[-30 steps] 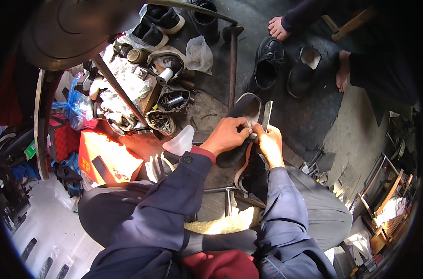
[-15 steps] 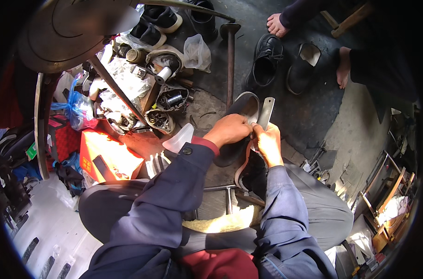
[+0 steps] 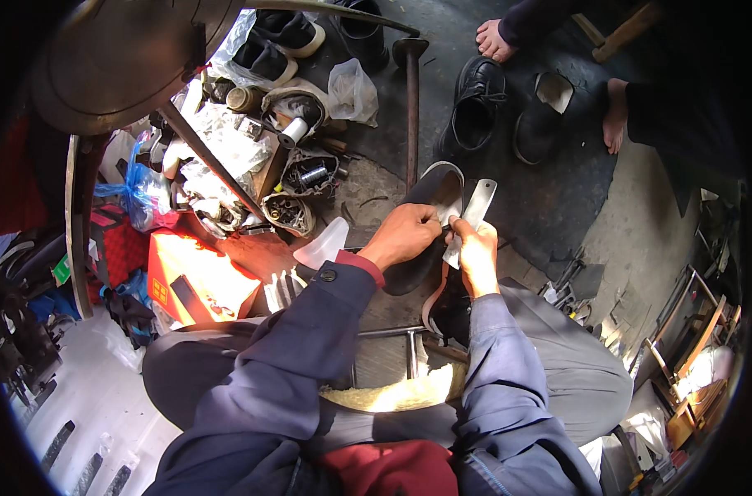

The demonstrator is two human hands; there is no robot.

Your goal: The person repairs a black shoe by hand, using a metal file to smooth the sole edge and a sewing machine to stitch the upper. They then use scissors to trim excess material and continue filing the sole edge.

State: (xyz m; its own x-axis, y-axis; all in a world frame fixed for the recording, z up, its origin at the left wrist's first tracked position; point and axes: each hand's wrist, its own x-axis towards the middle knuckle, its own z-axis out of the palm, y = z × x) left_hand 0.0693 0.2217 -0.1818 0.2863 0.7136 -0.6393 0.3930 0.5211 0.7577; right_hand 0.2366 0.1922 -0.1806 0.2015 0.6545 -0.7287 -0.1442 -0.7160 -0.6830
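My left hand (image 3: 402, 233) grips a dark shoe (image 3: 411, 274) at its pale-lined opening, fingers curled against the inner edge. My right hand (image 3: 477, 255) is closed on a flat metal blade (image 3: 480, 200) with a hole at its upper end, held upright against the shoe's right side, its lower end below my thumb. Under them lies another dark shoe (image 3: 447, 309) with a tan strip along it. A translucent white plastic piece (image 3: 321, 243) is left of my left hand.
A rusty metal stand (image 3: 412, 124) rises beyond the shoe. Black shoes (image 3: 473, 112) and another person's bare feet (image 3: 496, 41) are at back right. A cluttered heap of bags and spools (image 3: 295, 132), an orange box (image 3: 198, 277) and an iron machine (image 3: 124, 62) fill the left.
My right hand has turned the blade, showing more of its flat face and lower end, and shifted it slightly right. My left hand has moved slightly left, still on the shoe.
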